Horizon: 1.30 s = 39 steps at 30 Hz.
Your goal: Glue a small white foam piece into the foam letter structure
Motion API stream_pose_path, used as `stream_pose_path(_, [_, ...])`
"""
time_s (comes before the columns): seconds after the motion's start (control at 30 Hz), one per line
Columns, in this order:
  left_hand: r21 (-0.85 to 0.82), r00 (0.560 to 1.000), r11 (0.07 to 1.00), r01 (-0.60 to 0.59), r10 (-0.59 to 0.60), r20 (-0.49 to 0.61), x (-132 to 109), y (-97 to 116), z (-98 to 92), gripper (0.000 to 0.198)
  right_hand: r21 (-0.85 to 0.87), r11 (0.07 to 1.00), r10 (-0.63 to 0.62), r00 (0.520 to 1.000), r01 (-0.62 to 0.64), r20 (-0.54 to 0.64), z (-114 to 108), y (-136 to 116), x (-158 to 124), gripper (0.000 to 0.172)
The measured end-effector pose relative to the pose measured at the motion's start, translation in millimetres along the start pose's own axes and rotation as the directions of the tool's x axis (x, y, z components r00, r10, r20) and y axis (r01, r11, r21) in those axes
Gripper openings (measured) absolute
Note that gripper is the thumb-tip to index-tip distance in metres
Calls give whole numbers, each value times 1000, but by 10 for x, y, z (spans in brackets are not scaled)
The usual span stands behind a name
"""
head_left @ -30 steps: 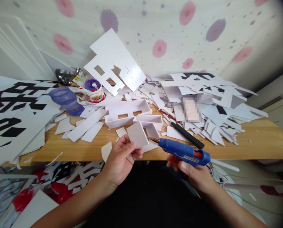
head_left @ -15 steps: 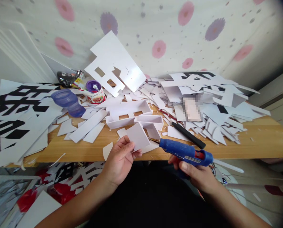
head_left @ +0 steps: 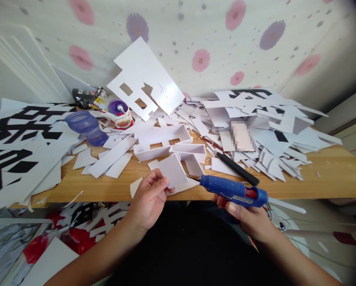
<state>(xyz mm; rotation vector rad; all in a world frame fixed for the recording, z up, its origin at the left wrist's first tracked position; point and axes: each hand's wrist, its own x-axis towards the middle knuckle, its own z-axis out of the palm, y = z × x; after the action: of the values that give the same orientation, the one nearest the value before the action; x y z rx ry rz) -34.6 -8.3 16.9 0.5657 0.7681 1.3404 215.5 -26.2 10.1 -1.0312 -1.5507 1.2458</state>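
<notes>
Between thumb and fingers, my left hand (head_left: 150, 198) pinches a white foam board piece (head_left: 174, 171), roughly square and tilted. My right hand (head_left: 246, 216) is wrapped round the handle of a blue glue gun (head_left: 233, 190). Its metal nozzle points left and sits at the right edge of the board piece; whether it touches cannot be made out. Just behind, a white letter-shaped foam board frame (head_left: 154, 154) with raised walls and cut-out openings lies on the wooden table (head_left: 323, 184). The glue at the nozzle, if any, is too small to see.
A black-handled tool (head_left: 237, 169) lies behind the glue gun. White offcuts (head_left: 273, 165) pile up at right. A purple translucent container (head_left: 86, 128) and a food tub (head_left: 122, 119) stand at left, near sheets with black characters (head_left: 19, 155). A cut-out board (head_left: 148, 79) leans against the wall.
The nozzle has shifted very slightly along the board piece's right edge. My left fingers have curled in a little beneath the piece. Both hands keep their hold.
</notes>
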Motion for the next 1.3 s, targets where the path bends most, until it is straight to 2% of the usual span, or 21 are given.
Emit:
stream_pose_path(0.3, [-7, 999, 999, -39, 38, -23, 23, 17, -15, 16, -37, 999, -23, 999, 24, 29, -12, -44, 2, 27])
stream_pose_path(0.43, [-27, 998, 998, -49, 49, -27, 25, 15, -4, 15, -30, 1000, 3, 1000, -3, -12, -14, 5, -28, 25])
stream_pose_path(0.57, [-8, 999, 999, -45, 45, 4, 8, 8, 38, 13, -50, 999, -16, 1000, 16, -3, -1, -12, -15, 23])
stream_pose_path(0.77, [4, 1000, 1000, 7, -7, 14, -35, 5, 114, 22, -88, 995, -50, 999, 50, -2, 19, -91, 34, 26])
stream_pose_path(0.97, [-147, 997, 986, 77, -76, 12, -45, -9, 125, 6, -105, 992, -69, 996, 64, -47, 25, -44, 13, 25])
stream_pose_path(1.13, [-210, 996, 974, 89, -86, 23, -34, -15, 115, 5, -146, 981, -132, 991, 126, -36, 25, -24, 20, 22])
stream_pose_path(1.3, [-221, 995, 971, 95, -90, 31, -30, -29, 120, 6, -177, 979, -110, 992, 99, -53, 15, 7, 27, 21])
